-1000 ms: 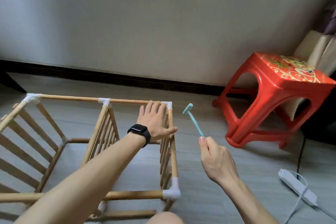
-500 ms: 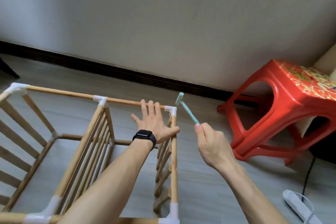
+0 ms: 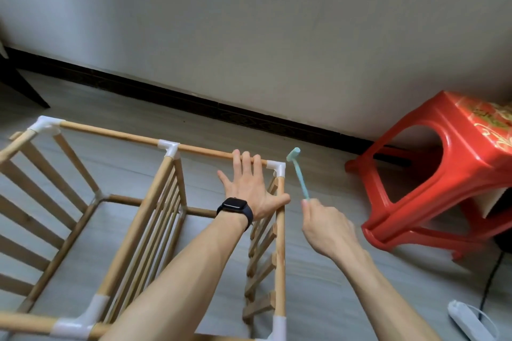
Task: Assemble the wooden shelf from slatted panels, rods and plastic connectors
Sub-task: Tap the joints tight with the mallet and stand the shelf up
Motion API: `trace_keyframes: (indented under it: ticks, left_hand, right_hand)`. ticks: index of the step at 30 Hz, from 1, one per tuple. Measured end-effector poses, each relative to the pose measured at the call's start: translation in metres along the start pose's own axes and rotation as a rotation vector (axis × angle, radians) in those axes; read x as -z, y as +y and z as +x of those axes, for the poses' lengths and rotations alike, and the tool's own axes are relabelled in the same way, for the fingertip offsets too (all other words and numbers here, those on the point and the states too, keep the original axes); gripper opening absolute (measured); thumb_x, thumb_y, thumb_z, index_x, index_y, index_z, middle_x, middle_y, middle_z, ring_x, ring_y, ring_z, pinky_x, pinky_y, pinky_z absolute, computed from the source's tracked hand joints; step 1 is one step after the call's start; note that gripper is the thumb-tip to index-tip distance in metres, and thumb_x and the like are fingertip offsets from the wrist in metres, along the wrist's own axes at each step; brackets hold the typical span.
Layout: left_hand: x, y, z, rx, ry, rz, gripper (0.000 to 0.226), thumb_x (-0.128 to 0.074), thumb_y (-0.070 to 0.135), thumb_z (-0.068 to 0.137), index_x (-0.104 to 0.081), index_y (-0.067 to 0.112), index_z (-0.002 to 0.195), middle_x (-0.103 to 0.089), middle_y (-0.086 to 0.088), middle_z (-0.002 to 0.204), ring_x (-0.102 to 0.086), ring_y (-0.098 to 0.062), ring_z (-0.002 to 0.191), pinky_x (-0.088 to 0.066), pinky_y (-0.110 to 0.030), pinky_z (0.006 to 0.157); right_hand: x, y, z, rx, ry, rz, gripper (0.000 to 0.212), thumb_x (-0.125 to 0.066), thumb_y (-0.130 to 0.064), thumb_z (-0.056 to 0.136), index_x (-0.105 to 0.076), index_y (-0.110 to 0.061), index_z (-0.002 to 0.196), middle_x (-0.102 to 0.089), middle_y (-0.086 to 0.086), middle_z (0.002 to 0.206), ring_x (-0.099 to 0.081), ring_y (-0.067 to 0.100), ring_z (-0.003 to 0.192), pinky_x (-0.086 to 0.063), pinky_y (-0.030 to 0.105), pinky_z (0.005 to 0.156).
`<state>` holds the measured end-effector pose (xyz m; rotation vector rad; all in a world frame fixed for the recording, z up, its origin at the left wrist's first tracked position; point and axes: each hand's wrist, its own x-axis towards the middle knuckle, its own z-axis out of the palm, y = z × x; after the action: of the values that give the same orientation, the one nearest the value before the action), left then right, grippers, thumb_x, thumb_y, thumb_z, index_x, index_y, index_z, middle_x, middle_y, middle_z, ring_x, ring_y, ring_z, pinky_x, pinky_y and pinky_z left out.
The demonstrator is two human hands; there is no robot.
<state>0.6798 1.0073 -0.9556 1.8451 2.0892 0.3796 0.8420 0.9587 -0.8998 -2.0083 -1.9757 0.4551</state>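
Note:
The wooden shelf frame [image 3: 144, 219] of slatted panels and rods lies on its side on the floor. White plastic connectors join its rods, one at the far right corner [image 3: 277, 167]. My left hand [image 3: 249, 191], with a black watch at the wrist, rests flat with straight fingers on the far top rod just left of that corner; its thumb touches the right rod. My right hand [image 3: 327, 224] grips the handle of a small light-green plastic hammer [image 3: 297, 171]. The hammer's head is raised just right of the corner connector, close to it but apart.
A red plastic stool [image 3: 448, 174] stands on the floor to the right. A white power strip [image 3: 465, 321] with its cable lies at the lower right. A grey wall with a dark baseboard [image 3: 194, 99] runs behind the frame.
The view has moved closer over the frame. The hammer head has come nearer to the corner connector. My left hand stays on the far top rod.

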Motion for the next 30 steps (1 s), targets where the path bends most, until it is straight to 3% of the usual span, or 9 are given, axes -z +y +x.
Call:
trace_keyframes:
  ticks: [3, 6, 7, 10, 13, 16, 19, 23, 30]
  left_hand:
    - [0.0, -0.001, 0.001, 0.003, 0.0, -0.004, 0.118, -0.053, 0.079, 0.068, -0.007, 0.016, 0.157, 0.003, -0.006, 0.164, 0.02, -0.031, 0.15, -0.006, -0.074, 0.113]
    - [0.001, -0.001, 0.0, -0.001, -0.01, -0.01, 0.118, -0.053, 0.079, 0.069, -0.007, 0.016, 0.157, 0.003, -0.006, 0.163, 0.02, -0.031, 0.15, -0.005, -0.074, 0.114]
    - [0.001, -0.001, 0.0, 0.001, -0.019, -0.003, 0.118, -0.053, 0.079, 0.069, -0.007, 0.016, 0.157, 0.003, -0.006, 0.164, 0.02, -0.031, 0.15, -0.004, -0.073, 0.114]
    - [0.007, -0.001, 0.0, 0.019, -0.055, 0.016, 0.118, -0.052, 0.081, 0.071, -0.005, 0.016, 0.157, 0.005, -0.007, 0.165, 0.02, -0.032, 0.15, -0.002, -0.074, 0.114]
    - [0.017, -0.005, 0.0, 0.0, -0.163, 0.046, 0.119, -0.048, 0.088, 0.073, -0.001, 0.02, 0.159, 0.009, -0.005, 0.166, 0.02, -0.029, 0.151, -0.001, -0.073, 0.115]
    - [0.049, -0.028, 0.003, -0.075, -0.247, 0.118, 0.108, -0.046, 0.085, 0.079, -0.004, 0.027, 0.16, 0.002, 0.0, 0.168, 0.005, -0.024, 0.154, -0.007, -0.062, 0.121]
    - [0.09, -0.068, -0.001, -0.108, -0.178, 0.245, 0.097, -0.053, 0.073, 0.086, -0.01, 0.027, 0.16, -0.01, -0.002, 0.167, -0.011, -0.024, 0.153, -0.016, -0.048, 0.123]
    - [0.128, -0.14, -0.017, 0.028, -0.144, 0.311, 0.107, -0.056, 0.078, 0.08, -0.005, 0.028, 0.16, -0.004, -0.004, 0.168, 0.001, -0.027, 0.154, -0.008, -0.054, 0.123]
    - [0.136, -0.209, -0.045, 0.145, -0.175, 0.279, 0.124, -0.044, 0.095, 0.067, 0.009, 0.031, 0.159, 0.012, 0.0, 0.167, 0.013, -0.029, 0.153, 0.002, -0.062, 0.119]
  right_hand:
    - [0.006, 0.003, 0.0, 0.025, 0.166, 0.136, 0.035, -0.022, -0.039, 0.107, -0.047, -0.017, 0.095, -0.059, -0.001, 0.065, -0.059, 0.034, 0.066, -0.034, 0.039, 0.056]
    - [0.008, -0.003, -0.001, -0.037, -0.06, -0.028, 0.04, -0.015, -0.042, 0.106, -0.048, -0.019, 0.105, -0.061, 0.002, 0.086, -0.062, 0.036, 0.087, -0.037, 0.04, 0.066]
    - [0.01, -0.004, -0.001, -0.068, -0.094, -0.059, 0.043, -0.014, -0.043, 0.106, -0.049, -0.018, 0.1, -0.062, 0.004, 0.088, -0.06, 0.034, 0.085, -0.041, 0.041, 0.07]
    - [0.023, -0.014, -0.003, -0.017, -0.015, -0.027, 0.041, -0.017, -0.042, 0.107, -0.047, -0.019, 0.089, -0.05, -0.001, 0.068, -0.045, 0.02, 0.062, -0.038, 0.041, 0.065]
    - [0.032, -0.027, -0.009, 0.038, -0.017, -0.041, 0.042, -0.017, -0.044, 0.106, -0.047, -0.021, 0.088, -0.053, -0.001, 0.069, -0.051, 0.025, 0.067, -0.04, 0.04, 0.065]
    - [0.036, -0.034, -0.018, 0.082, -0.031, -0.047, 0.042, -0.017, -0.045, 0.106, -0.043, -0.023, 0.08, -0.057, -0.001, 0.069, -0.052, 0.018, 0.063, -0.039, 0.038, 0.06]
    - [0.034, -0.045, -0.029, 0.11, -0.062, -0.034, 0.044, -0.016, -0.046, 0.106, -0.04, -0.026, 0.076, -0.059, -0.001, 0.07, -0.056, 0.021, 0.066, -0.044, 0.04, 0.063]
    - [0.018, -0.064, -0.04, 0.166, -0.114, -0.004, 0.043, -0.017, -0.048, 0.105, -0.046, -0.021, 0.089, -0.061, 0.001, 0.071, -0.059, 0.027, 0.071, -0.049, 0.043, 0.069]
    - [-0.015, -0.115, -0.044, 0.3, -0.149, 0.049, 0.041, -0.021, -0.047, 0.106, -0.042, -0.026, 0.077, -0.057, 0.001, 0.066, -0.057, 0.024, 0.066, -0.05, 0.045, 0.067]
